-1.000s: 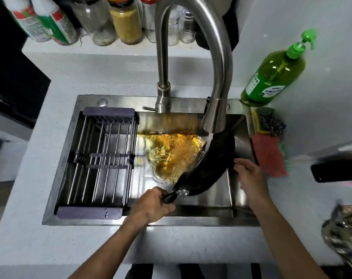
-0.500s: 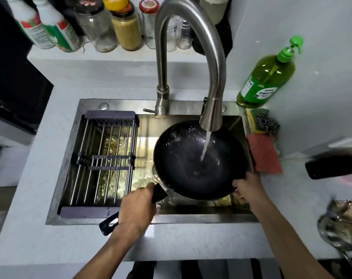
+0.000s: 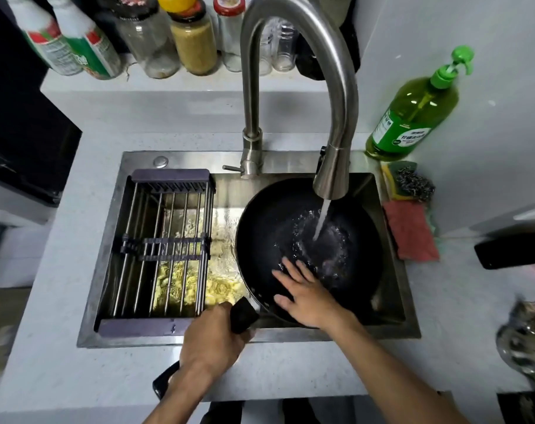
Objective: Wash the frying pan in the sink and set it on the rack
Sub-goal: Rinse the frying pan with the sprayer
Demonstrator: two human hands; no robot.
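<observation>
A black frying pan [image 3: 278,221] lies face up in the right half of the steel sink [image 3: 290,162], under the faucet [image 3: 330,175], whose stream falls into the pan's middle. My left hand [image 3: 212,338] grips the pan's black handle at the sink's front edge. My right hand [image 3: 306,292] lies flat with spread fingers on the pan's inner near side. A purple-framed wire rack [image 3: 165,240] spans the sink's left half. Yellow greasy water lies on the sink floor under it.
A green dish soap bottle [image 3: 413,114] stands at the back right. A steel scourer [image 3: 413,183] and a red cloth [image 3: 411,231] lie on the right counter. Jars and bottles [image 3: 193,41] line the back ledge. A black object [image 3: 511,250] and a metal item [image 3: 526,338] sit at the right.
The pan went from tipped on edge, pouring yellow water, to lying face up under the stream. My right hand moved from the pan's rim onto its inner surface.
</observation>
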